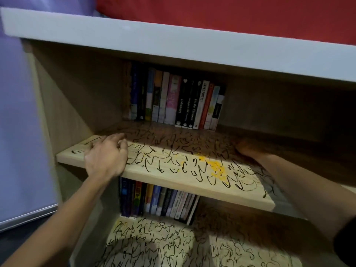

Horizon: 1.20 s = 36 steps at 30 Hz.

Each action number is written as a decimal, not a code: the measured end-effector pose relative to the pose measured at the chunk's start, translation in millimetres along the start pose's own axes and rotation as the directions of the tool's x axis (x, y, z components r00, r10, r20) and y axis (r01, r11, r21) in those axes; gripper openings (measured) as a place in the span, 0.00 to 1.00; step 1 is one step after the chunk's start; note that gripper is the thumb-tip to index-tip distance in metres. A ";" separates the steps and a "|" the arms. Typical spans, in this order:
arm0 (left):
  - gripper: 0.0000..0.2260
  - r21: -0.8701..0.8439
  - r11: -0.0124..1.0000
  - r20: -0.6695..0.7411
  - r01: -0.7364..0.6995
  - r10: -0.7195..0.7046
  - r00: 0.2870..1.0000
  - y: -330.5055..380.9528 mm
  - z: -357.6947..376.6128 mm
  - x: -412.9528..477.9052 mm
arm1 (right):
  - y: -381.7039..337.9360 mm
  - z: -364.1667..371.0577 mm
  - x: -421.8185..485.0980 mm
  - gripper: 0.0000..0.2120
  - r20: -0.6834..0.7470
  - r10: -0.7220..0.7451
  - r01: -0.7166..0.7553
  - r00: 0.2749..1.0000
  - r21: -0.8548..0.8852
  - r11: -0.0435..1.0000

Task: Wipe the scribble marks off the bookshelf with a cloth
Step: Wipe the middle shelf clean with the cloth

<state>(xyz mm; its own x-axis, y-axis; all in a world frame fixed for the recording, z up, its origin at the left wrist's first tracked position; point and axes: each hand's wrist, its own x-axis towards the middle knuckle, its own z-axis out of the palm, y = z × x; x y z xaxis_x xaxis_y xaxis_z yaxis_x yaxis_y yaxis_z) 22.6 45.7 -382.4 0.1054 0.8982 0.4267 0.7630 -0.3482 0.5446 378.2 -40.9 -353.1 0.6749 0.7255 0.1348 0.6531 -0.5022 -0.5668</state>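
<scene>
Two bare hands on the scribbled middle shelf (173, 183) of a bookshelf (63, 105)

Nearest, the bottom shelf (256, 247) is covered in black scribble marks (154, 241), with a row of books (159, 201) behind. Above, the middle shelf bears more marks and a yellow smear (215, 166). The left hand (106, 157) rests at its left end, fingers loosely bent, gripping nothing. The right hand (248, 149) lies in shadow at the right, blurred, so I cannot tell how its fingers lie. Farther back, upright books (177, 101) stand under a white top board (173, 41), with a lilac wall (19, 112) to the left and a red backdrop (231, 14) behind
</scene>
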 end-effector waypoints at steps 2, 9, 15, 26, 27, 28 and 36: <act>0.18 0.018 1.000 0.006 0.010 -0.010 1.000 -2.3 1.2 1.9 | -27.0 17.7 0.9 0.13 0.116 -0.109 0.115 0.987 -0.051 0.992; 0.19 0.110 0.994 0.100 0.028 -0.039 0.994 -3.6 0.2 5.3 | -96.4 56.1 -28.6 0.18 0.346 -0.485 0.513 0.803 0.013 0.859; 0.22 0.229 0.973 0.210 -0.021 -0.028 0.977 -7.6 1.9 10.6 | -89.3 35.4 -58.3 0.19 0.597 -0.509 0.567 0.620 0.108 0.817; 0.26 0.309 0.949 0.286 -0.067 -0.025 0.958 -12.0 5.5 16.9 | 58.3 -56.1 -39.9 0.14 0.146 -0.056 0.085 0.988 -0.201 0.976; 0.26 0.312 0.947 0.291 -0.073 -0.022 0.956 -11.4 5.3 16.2 | 61.8 -49.0 -43.1 0.14 0.165 -0.062 0.097 0.984 -0.213 0.972; 0.26 0.314 0.946 0.294 -0.076 -0.021 0.956 -11.1 5.0 15.9 | 59.0 -42.7 -45.6 0.12 0.182 -0.056 0.093 0.982 -0.198 0.976; 0.25 0.332 0.936 0.328 -0.114 -0.001 0.945 -9.7 1.6 12.3 | -8.9 3.3 -107.0 0.17 0.232 -0.457 0.498 0.859 -0.166 0.851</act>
<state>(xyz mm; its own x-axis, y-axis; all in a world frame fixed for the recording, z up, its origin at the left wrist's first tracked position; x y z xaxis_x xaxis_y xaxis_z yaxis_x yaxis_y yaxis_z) 17.5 60.6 -383.5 0.3077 0.9369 0.1660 0.9141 -0.3395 0.2216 299.0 -112.5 -365.1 0.2012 0.9616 0.1868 0.9492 -0.1442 -0.2797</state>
